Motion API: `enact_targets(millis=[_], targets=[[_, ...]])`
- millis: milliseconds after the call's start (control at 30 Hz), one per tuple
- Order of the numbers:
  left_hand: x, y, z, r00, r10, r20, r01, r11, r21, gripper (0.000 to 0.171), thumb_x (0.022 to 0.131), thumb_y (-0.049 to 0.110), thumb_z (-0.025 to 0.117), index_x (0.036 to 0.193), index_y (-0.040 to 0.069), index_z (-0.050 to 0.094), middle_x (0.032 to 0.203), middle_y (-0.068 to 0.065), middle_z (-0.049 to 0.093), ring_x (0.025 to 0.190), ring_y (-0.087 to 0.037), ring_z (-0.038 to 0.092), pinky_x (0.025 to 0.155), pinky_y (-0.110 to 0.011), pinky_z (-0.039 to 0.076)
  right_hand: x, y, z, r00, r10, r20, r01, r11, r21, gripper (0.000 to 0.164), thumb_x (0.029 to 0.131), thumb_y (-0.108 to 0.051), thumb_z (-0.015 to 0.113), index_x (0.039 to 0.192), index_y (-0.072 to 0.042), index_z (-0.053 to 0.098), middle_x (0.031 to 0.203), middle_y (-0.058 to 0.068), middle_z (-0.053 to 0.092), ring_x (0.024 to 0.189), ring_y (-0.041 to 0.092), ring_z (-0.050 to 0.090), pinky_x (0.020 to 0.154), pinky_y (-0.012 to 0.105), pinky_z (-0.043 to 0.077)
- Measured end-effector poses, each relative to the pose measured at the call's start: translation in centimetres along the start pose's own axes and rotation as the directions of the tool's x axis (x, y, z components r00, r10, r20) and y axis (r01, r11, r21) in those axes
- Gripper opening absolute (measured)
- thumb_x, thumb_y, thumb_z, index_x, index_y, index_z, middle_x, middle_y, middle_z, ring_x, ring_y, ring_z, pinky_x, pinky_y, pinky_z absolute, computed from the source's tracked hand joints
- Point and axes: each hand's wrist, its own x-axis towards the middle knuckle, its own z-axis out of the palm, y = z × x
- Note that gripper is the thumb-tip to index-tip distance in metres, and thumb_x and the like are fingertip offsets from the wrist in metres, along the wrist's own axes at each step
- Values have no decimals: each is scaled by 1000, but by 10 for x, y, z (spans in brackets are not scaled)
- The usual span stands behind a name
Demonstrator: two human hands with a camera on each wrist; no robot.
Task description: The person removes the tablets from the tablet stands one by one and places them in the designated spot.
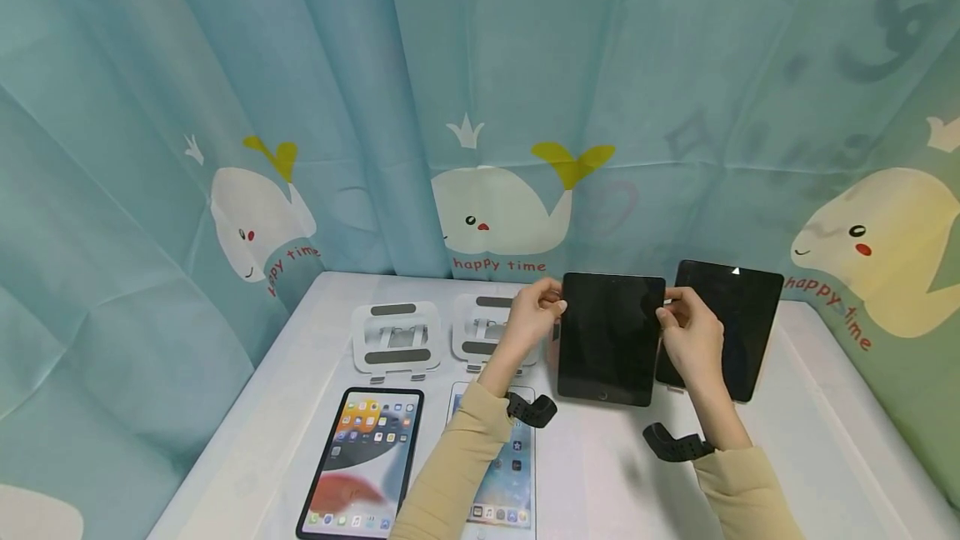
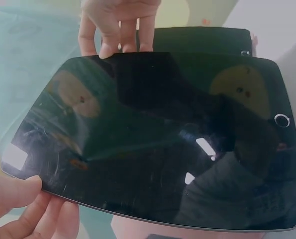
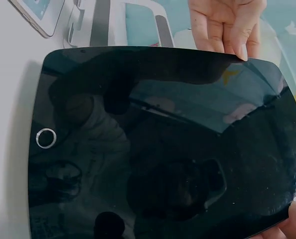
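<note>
A black tablet (image 1: 609,340) with a dark screen and a round home button is held upright, slightly tilted, between both hands. My left hand (image 1: 531,319) pinches its left edge near the top, thumb in front and fingers behind. On the opposite edge, my right hand (image 1: 693,336) pinches it at a similar height. In the left wrist view the tablet's dark glass (image 2: 153,139) reflects the curtain. Part of a pink surface (image 2: 138,226) shows below it. A second black tablet (image 1: 738,315) leans upright just right of the held one, partly behind my right hand.
Two white folding stands (image 1: 397,336) with grey pads are at the back left, the second stand (image 1: 480,327) partly behind my left arm. Lit tablets lie in front: a black-framed tablet (image 1: 363,465) and a white-framed tablet (image 1: 517,482) partly under my left sleeve. A whale-print curtain (image 1: 495,107) borders the white table (image 1: 592,473).
</note>
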Motion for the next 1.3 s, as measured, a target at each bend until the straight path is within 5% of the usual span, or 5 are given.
enact_targets(millis=[200, 433, 567, 700, 1300], targets=[[-12, -2, 0, 1000, 16, 3, -16, 999, -32, 18, 90, 1, 61, 108, 4, 66, 93, -14, 66, 72, -10, 59, 62, -21, 52, -11, -1, -6, 1000, 5, 15, -5, 999, -37, 25, 93, -3, 58, 117, -5, 61, 96, 18, 69, 62, -9, 48, 67, 22, 42], [-27, -6, -2, 998, 56, 10, -55, 998, -44, 16, 90, -1, 61, 104, 0, 66, 93, -17, 65, 74, -10, 56, 63, -19, 51, -25, 2, -8, 1000, 14, 24, -13, 999, -52, 23, 92, -2, 59, 114, -6, 62, 95, 17, 68, 71, 7, 61, 61, 10, 42], [-34, -10, -2, 997, 71, 7, -71, 997, -26, 15, 89, -1, 62, 103, -1, 66, 94, -18, 66, 77, -11, 56, 65, -18, 50, -33, 4, -9, 999, 28, 38, -27, 999, -48, 23, 92, -2, 59, 115, -6, 62, 94, 16, 68, 67, -4, 56, 59, 9, 44], [-41, -14, -2, 998, 60, 15, -59, 998, -29, 15, 88, -1, 62, 102, -1, 66, 92, -18, 67, 74, -10, 56, 63, -19, 49, -40, 6, -10, 997, 42, 57, -41, 999, -32, 24, 92, 1, 58, 115, -4, 62, 94, 18, 68, 61, -9, 51, 56, 13, 46], [-69, -32, 3, 999, -24, 48, 31, 990, -140, 19, 88, -5, 60, 107, -8, 63, 91, -19, 62, 69, -8, 58, 63, -23, 56, -60, 16, -9, 987, 101, 127, -101, 995, -4, 23, 89, 3, 60, 112, -1, 64, 84, 16, 67, 60, 4, 57, 57, 14, 49]])
